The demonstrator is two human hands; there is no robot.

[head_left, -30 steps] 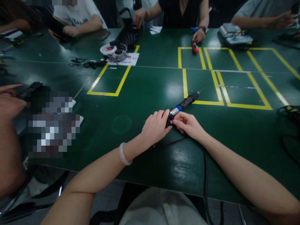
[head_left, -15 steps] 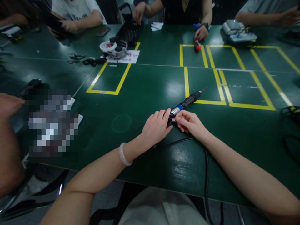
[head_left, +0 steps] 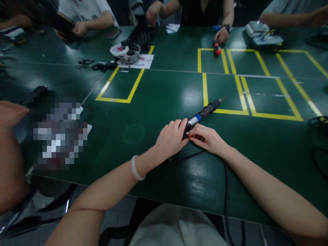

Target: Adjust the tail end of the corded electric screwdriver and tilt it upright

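An electric screwdriver [head_left: 205, 111], black with a silver and blue band, lies slanted on the green table, its thin bit pointing up and right. My left hand [head_left: 171, 138] is wrapped round its rear end. My right hand [head_left: 208, 138] is pinched close beside that end, fingertips near a small red and white part [head_left: 187, 134]. A bit of orange shows between the right fingers, too small to name. A black cable [head_left: 226, 191] runs from below the hands over the table's front edge.
Yellow tape outlines [head_left: 232, 111] mark the green table [head_left: 164, 89]. Tape rolls [head_left: 128, 53] sit on paper at the back left. A person's hand [head_left: 221, 35] touches a red object [head_left: 217, 49]. Another person's arm [head_left: 11, 153] is at the left.
My right hand has shifted slightly down, its fingertips now lower along the rear end of the screwdriver. Orange now shows between its fingers. The left hand keeps its hold.
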